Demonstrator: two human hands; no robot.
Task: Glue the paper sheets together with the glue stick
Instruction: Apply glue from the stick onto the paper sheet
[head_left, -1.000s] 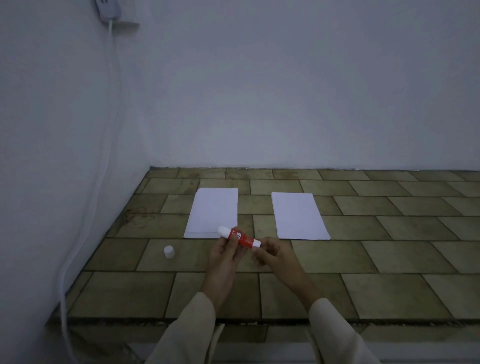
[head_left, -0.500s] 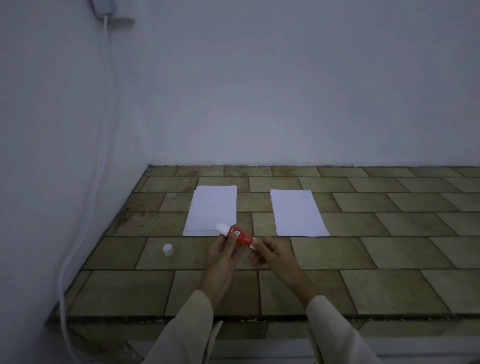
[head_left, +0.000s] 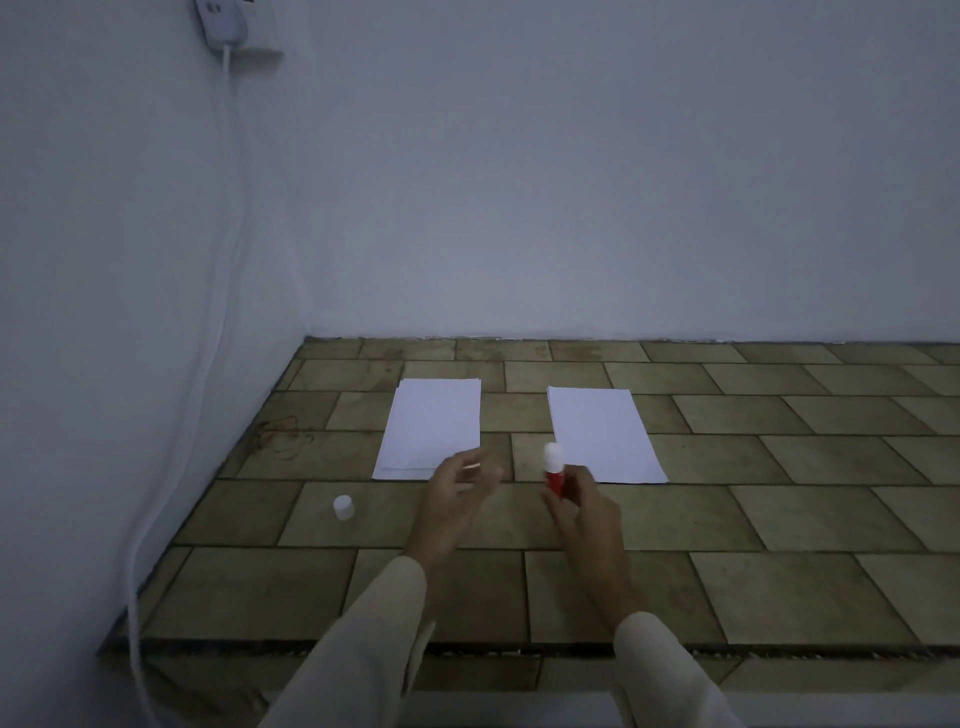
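Note:
Two white paper sheets lie side by side on the tiled surface: a left sheet (head_left: 434, 427) and a right sheet (head_left: 602, 434). My right hand (head_left: 584, 512) holds a red glue stick (head_left: 554, 469) upright, its white tip up, just in front of the right sheet's near left corner. My left hand (head_left: 457, 496) hovers with its fingers spread and holds nothing, over the near right corner of the left sheet. The glue stick's white cap (head_left: 343, 507) stands on the tiles to the left of my hands.
The tiled surface (head_left: 779, 519) ends in a rough front edge near me. White walls close it off at the back and left. A white cable (head_left: 208, 364) hangs down the left wall from a plug (head_left: 221, 23).
Both hands held the glue stick slanted between them. Now my left hand has let go and spread open, and my right hand has carried the stick right and turned it upright.

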